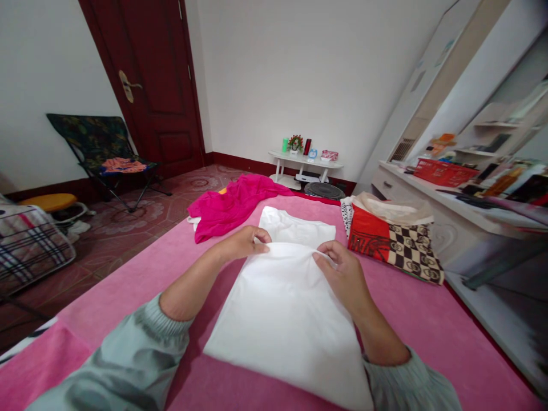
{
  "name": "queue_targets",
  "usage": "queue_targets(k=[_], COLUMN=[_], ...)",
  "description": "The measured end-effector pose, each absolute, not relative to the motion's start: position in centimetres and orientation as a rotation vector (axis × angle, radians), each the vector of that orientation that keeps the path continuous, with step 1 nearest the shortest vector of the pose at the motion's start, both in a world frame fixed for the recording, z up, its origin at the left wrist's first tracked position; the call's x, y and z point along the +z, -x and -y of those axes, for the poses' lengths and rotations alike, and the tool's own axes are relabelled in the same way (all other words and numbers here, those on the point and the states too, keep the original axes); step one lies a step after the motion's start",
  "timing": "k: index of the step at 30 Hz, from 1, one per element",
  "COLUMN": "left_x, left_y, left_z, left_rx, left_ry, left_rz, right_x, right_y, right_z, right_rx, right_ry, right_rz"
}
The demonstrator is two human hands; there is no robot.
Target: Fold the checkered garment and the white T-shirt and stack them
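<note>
A white garment (286, 314), probably a shirt, lies on the pink bed cover (411, 342) in front of me, narrowed into a long panel. Its upper layer is lifted into a raised crosswise edge. My left hand (250, 241) pinches the left end of that edge between thumb and fingers. At the right end, my right hand (340, 268) pinches the same edge. Beyond my hands, the far part of the garment lies flat on the cover.
A bright pink garment (235, 205) lies crumpled at the far left. Folded patterned clothes (394, 242) are stacked at the right. A dresser (454, 208) with a red basket (445, 172) borders the right side. Behind stands a small white table (306, 158); a folding chair (100, 142) is left.
</note>
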State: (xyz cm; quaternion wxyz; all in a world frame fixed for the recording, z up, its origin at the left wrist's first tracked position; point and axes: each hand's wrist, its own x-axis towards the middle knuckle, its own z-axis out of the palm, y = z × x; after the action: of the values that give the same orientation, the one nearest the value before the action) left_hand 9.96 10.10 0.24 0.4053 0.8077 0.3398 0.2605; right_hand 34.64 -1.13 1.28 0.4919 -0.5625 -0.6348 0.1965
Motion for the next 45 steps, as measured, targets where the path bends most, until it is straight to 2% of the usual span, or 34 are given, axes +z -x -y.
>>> queue_targets(k=[4,7,12,17,24,29,34,38,45], left_x=[-0.4,-1.7,-3.7,-3.0,-1.2,-1.1,-1.2,-0.2,1.2], left_y=[-10.4,-10.6,-10.1,-10.7,-15.2,-16.8,-17.1,-17.4,-17.6], left_z=[-10.8,-11.2,-11.8,-11.3,-7.4,-5.5,-5.0,-4.3,-3.7], left_rx=[1.066,1.159,0.990,1.007,0.928,0.876,0.757,0.876,0.918], left_ry=[-1.885,-1.851,-1.976,-2.150,-2.409,-2.429,-2.500,-2.421,-2.428], left_rz=[-0.974,-1.072,-1.228,-1.339,-0.767,-0.588,-0.502,-0.513,-0.609], right_x=[0.0,-0.7,-1.3,-2.4,-1.1,1.1,3.3,4.9,4.9], right_y=[-36.1,-37.8,-41.1,-43.4,-43.2,-41.6,-39.9,-38.3,-36.0], right_z=[0.1,-0.3,-0.3,-0.3,0.2,0.7,1.6,2.5,2.7], right_rx=[0.532,0.590,0.780,0.791,0.811,0.723,0.763,0.883,0.817], right_ry=[1.394,1.474,1.565,1.678,1.703,1.636,1.517,1.407,1.380], right_rz=[1.512,1.571,1.636,1.600,1.585,1.629,1.641,1.697,1.704])
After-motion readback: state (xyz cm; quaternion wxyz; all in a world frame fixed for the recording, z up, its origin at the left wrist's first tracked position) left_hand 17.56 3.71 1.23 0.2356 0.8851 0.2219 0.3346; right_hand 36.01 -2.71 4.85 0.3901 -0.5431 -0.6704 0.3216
